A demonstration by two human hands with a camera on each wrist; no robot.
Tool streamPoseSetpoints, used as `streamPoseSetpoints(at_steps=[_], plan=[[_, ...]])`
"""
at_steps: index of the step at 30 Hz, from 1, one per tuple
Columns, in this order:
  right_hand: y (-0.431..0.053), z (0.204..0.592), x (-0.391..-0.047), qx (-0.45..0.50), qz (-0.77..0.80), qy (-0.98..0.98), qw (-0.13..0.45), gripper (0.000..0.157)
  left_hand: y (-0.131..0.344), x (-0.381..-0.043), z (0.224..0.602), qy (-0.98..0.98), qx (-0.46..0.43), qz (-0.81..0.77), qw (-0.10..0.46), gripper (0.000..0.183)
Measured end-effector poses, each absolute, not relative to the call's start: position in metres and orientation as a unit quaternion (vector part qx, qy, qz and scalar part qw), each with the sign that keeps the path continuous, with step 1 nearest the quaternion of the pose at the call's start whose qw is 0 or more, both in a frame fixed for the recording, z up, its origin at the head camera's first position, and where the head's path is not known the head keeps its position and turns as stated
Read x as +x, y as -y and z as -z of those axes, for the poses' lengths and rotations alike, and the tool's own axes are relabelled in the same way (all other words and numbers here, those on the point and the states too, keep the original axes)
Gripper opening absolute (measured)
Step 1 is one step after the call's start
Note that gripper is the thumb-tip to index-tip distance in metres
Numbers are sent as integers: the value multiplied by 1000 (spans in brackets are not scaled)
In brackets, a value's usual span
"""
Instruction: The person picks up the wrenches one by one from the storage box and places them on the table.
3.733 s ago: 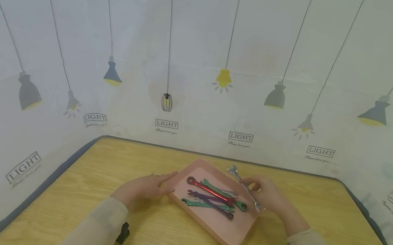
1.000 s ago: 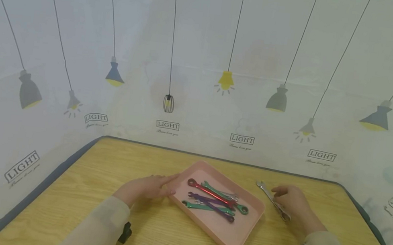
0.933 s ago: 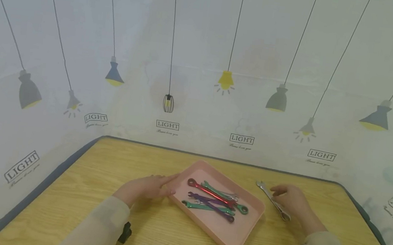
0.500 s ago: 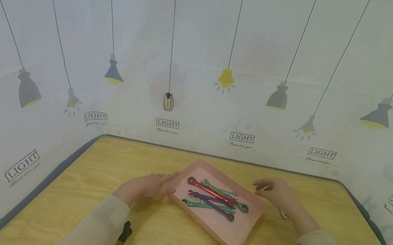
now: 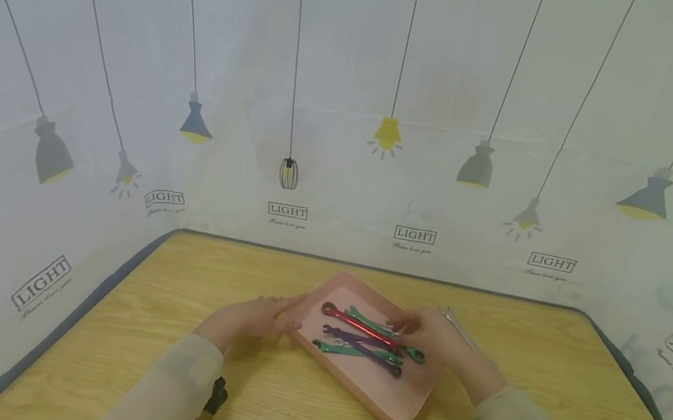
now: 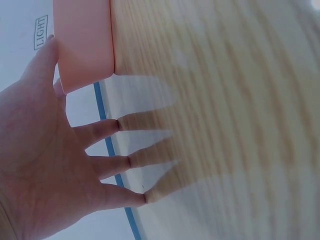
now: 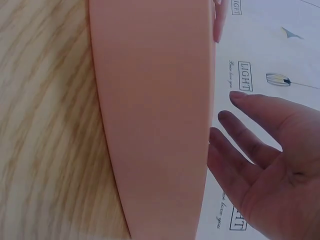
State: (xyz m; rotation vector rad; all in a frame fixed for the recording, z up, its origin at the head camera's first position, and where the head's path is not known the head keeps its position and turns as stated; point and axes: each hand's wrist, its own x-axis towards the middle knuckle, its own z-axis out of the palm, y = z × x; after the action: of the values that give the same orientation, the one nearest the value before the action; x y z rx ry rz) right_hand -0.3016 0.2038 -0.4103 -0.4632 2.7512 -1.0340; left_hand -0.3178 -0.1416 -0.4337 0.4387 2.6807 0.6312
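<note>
A pink tray (image 5: 375, 391) stands on the table, holding several combination wrenches in a loose pile. On top is a red wrench (image 5: 360, 327); purple wrenches (image 5: 367, 352) and green wrenches (image 5: 333, 349) lie around it. My left hand (image 5: 255, 318) rests at the tray's left corner, thumb and index finger along its sides, other fingers spread and touching the table in the left wrist view. My right hand (image 5: 431, 335) is over the tray's right side, its fingers loosely bent near the pile's right end and holding nothing I can see. Fingertip contact there is unclear.
A silver wrench (image 5: 462, 327) lies on the wooden table (image 5: 217, 383) right of the tray, partly hidden by my right hand. A patterned wall covering (image 5: 339, 189) rises behind the table's dark far edge.
My right hand set the silver wrench on the table right of the tray, released it, and moved left over the tray. My left hand has stayed at the tray's corner.
</note>
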Motion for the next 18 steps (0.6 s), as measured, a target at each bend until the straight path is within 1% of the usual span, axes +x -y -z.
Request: streamPoseSetpoints(at_steps=[7, 14, 18], plan=[[-185, 415, -300, -230, 333, -909, 99, 25, 143, -319, 431, -945, 153, -229, 177, 61], [-178, 429, -302, -232, 348, -896, 151, 29, 144, -319, 432, -942, 151, -236, 186, 62], [-174, 435, -300, -226, 365, -889, 162, 30, 143, -319, 433, -939, 147, -243, 192, 62]])
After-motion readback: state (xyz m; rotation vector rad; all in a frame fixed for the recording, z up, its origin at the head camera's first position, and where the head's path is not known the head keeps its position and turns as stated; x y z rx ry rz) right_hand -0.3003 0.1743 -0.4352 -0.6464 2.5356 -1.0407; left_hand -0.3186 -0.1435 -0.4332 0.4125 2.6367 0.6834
